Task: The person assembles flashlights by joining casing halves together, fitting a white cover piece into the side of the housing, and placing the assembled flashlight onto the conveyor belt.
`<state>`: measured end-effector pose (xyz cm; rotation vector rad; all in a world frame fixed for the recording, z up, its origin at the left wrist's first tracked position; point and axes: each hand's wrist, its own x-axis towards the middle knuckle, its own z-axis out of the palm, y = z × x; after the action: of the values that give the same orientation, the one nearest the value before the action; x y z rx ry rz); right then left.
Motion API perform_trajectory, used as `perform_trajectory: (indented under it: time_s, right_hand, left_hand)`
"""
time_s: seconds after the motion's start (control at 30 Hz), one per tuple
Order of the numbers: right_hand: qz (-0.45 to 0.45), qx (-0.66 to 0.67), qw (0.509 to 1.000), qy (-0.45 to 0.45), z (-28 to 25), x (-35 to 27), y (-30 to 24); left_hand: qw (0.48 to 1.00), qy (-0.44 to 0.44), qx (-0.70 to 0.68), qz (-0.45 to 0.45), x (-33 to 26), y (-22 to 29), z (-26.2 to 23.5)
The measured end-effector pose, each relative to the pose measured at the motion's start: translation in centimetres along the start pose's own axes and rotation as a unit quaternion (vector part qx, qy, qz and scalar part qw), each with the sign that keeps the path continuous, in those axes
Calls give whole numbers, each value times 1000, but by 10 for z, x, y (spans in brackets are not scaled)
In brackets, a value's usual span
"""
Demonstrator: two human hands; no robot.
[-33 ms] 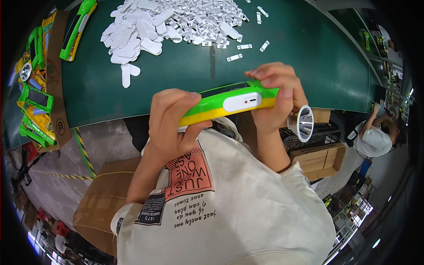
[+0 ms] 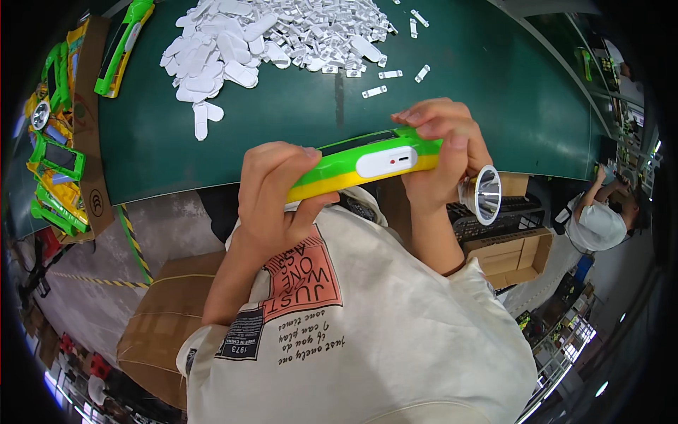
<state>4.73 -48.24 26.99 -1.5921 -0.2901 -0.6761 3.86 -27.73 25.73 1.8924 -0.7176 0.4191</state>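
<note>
A green and yellow flashlight body (image 2: pixel 328 177) is held crosswise in front of my chest, near the front edge of the table. On its side sits a white oval panel (image 2: pixel 385 163) with a red dot and a small dark slot. A dark strip shows on its top face. My left hand (image 2: pixel 272 187) grips the left end, thumb below and fingers on top. The right end is in my right hand (image 2: pixel 448 145), fingers over the top. Beside my right wrist a shiny round reflector (image 2: pixel 488 196) sticks out; its join to the body is hidden by the hand.
White oval covers (image 2: pixel 219 60) and small white clips (image 2: pixel 332 35) lie heaped on the green table (image 2: pixel 282 113). Another green and yellow flashlight body (image 2: pixel 123 49) rests at left, beside a cardboard box (image 2: pixel 90 134) of similar parts. At right are an open carton (image 2: pixel 512 258) and a seated person (image 2: pixel 600 219).
</note>
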Motion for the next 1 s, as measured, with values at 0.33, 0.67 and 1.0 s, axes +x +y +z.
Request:
perform_trajectory:
  time_s: [0.33,0.67,1.0]
  right_hand:
    - [10,16,999,37,3,-2,5]
    - [76,113,990,-25,7,2,-7]
    - [83,183,980,-1,10,3,-12]
  left_hand:
    - [1000,3,20,-3,-6,6,5]
    - [999,42,17,-5,-7,1,1]
    - [999,-10,25,-28,-3,-4,3]
